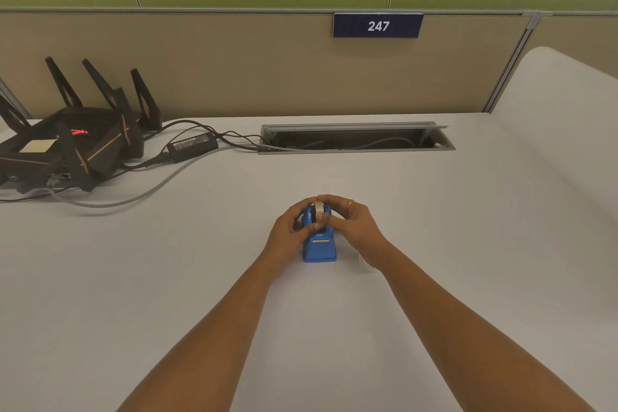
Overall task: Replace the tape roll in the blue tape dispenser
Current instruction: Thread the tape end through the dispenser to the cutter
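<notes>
Now: blue tape dispenser (319, 249) upright mid-desk (451, 244), tape roll (318, 207) seated in top slot. Left hand (287, 232) curled round dispenser side, bracing. Right hand (351, 222) pinching roll. Roll probably light, stiff, smooth-faced; best gripped by side faces.

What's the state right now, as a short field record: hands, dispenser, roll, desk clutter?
dispenser: blue tape dispenser, upright on white desk
roll: tape roll in dispenser's top, seating unclear
left hand: grips dispenser's side
right hand: pinches roll
clutter: router, far left; small white object under right wrist, unidentified
</notes>
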### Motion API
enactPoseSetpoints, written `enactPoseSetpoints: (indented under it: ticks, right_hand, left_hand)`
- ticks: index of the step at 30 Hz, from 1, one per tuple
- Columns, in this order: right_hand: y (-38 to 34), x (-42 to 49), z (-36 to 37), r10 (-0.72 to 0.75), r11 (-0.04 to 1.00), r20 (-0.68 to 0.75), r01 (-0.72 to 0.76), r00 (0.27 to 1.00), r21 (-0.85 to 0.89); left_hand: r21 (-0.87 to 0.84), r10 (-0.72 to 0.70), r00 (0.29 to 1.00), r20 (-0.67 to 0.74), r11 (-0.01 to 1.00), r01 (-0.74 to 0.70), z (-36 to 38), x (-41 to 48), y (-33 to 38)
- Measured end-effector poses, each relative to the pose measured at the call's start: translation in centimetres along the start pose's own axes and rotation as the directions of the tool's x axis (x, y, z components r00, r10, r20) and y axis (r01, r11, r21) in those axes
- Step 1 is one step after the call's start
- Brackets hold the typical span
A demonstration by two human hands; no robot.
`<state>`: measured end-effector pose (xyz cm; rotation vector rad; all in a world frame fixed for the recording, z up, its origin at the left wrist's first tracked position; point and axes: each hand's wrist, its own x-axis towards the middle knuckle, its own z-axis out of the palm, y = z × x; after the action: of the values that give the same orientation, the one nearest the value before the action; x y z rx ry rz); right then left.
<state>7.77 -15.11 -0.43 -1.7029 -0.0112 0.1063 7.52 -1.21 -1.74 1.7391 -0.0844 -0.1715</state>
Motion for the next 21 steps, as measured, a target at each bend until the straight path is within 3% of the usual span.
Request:
enactPoseSetpoints:
  ticks: [14,21]
  right_hand:
    - [-0.5,0.12,0.6,-0.017,1.0,-0.09,0.018,0.996,0.016]
    - [-0.31,0.22,0.09,-0.022,1.0,-0.032,0.022,0.999,-0.016]
  left_hand:
    - [0.021,0.002,1.0,-0.006,1.0,-0.001,0.05,0.06,0.02]
    - [0.018,-0.006,1.0,-0.013,1.0,0.006,0.05,0.14,-0.12]
